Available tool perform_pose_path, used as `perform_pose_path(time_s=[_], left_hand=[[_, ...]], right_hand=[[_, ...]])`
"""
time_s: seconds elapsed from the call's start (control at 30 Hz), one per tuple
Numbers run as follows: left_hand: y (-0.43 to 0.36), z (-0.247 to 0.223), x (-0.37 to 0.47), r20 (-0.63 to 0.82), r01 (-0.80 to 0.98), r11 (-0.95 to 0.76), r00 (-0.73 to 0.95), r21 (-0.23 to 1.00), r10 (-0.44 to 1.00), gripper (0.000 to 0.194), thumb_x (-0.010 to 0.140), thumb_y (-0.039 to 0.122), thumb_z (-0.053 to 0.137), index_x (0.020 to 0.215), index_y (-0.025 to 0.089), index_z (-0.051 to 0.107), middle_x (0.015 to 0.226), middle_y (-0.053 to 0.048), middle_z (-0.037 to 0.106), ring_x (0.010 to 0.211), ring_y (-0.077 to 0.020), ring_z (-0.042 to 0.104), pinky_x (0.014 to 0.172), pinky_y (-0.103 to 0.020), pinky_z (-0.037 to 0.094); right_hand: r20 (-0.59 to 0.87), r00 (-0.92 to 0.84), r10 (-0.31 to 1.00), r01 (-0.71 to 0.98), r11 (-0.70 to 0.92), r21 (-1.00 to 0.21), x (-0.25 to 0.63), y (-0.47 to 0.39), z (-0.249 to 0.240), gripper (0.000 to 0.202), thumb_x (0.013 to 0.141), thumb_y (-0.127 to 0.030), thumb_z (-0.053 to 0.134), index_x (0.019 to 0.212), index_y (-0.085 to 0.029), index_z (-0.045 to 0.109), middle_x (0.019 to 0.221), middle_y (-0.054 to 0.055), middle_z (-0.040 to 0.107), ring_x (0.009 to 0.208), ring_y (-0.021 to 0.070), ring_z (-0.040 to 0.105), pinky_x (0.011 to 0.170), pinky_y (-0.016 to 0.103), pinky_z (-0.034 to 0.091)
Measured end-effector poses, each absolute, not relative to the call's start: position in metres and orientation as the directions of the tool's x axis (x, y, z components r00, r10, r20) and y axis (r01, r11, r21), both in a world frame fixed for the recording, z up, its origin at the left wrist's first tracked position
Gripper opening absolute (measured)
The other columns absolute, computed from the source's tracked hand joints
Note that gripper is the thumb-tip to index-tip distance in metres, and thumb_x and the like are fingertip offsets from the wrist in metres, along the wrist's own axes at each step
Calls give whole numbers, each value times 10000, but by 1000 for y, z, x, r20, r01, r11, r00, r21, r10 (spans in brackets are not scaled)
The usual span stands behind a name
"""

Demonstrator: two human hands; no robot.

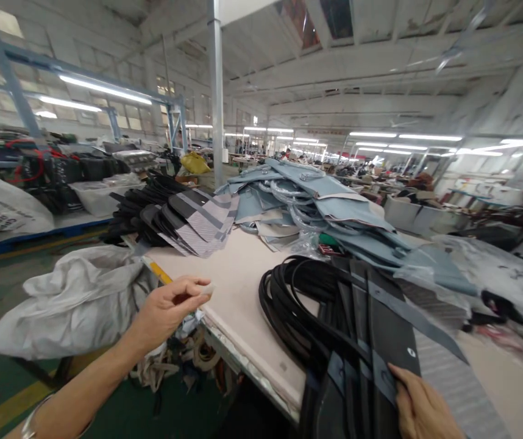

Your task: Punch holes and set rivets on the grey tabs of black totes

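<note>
My left hand (pixel 170 310) is raised over the near left edge of the pale table (pixel 238 286), its thumb and forefinger pinched on a small whitish piece (pixel 208 289). At the lower right my right hand (pixel 421 399) rests on the edge of a stack of dark bag panels (pixel 389 323) with grey straps, its thumb on top and the other fingers mostly hidden. Looped black handles (pixel 284 299) stick out from the stack toward the left. Whether the right fingers grip a panel cannot be made out.
Light blue pieces (pixel 307 195) are heaped at the table's back. Black and striped panels (pixel 188 219) lie at its far left corner. A grey-white sack (pixel 78 299) stands left of the table; a metal post (pixel 216 91) rises behind.
</note>
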State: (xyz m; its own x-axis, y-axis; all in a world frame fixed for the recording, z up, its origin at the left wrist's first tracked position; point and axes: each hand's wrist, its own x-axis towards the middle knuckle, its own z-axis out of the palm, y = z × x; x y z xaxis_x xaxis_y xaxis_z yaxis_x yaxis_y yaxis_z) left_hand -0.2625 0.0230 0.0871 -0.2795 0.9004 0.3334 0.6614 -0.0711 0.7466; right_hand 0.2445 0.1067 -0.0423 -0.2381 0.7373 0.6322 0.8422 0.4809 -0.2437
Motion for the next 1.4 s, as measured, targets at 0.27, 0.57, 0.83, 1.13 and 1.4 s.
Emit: perform_pose_path(time_s=[0.27,0.57,0.83,1.13,1.4], left_hand=[[-25,98,-155,-68,-205,56,-50,977,996,403,725,530,863,701,197,638,1335,-118,688,1251,-369,635,556,-235,579],[-55,82,-96,-126,-454,224,236,862,964,369,692,387,933,695,184,625,787,-2,734,763,-170,741,719,-243,608],[-66,84,-75,-161,-67,177,199,982,967,410,757,590,806,755,202,671,943,-51,753,706,-177,695,635,-250,574],[-73,86,-83,65,-10,-64,191,998,979,357,854,520,731,737,184,703,1112,-99,694,586,-100,622,584,-238,531],[-88,127,-173,9,-272,-58,-178,961,984,437,692,593,874,764,205,686,835,-18,769,705,-179,706,713,-307,595]], right_hand=[[587,-24,809,813,358,-460,194,48,33,334,964,-399,480,1095,-193,707,1090,115,777,1014,286,743,913,442,590],[437,-129,890,389,451,-803,126,-42,66,204,971,-284,573,981,-199,759,898,46,786,813,171,744,767,235,576],[203,-155,967,112,221,-969,121,-70,72,199,859,-249,683,1037,-197,756,908,44,764,803,184,721,750,265,579],[433,-207,877,25,447,-894,95,-56,40,184,953,-320,643,842,-225,754,839,56,721,748,176,687,691,242,568],[612,-391,688,72,685,-725,29,-27,57,268,932,-178,578,1174,-222,685,1069,85,728,748,158,704,654,227,592]])
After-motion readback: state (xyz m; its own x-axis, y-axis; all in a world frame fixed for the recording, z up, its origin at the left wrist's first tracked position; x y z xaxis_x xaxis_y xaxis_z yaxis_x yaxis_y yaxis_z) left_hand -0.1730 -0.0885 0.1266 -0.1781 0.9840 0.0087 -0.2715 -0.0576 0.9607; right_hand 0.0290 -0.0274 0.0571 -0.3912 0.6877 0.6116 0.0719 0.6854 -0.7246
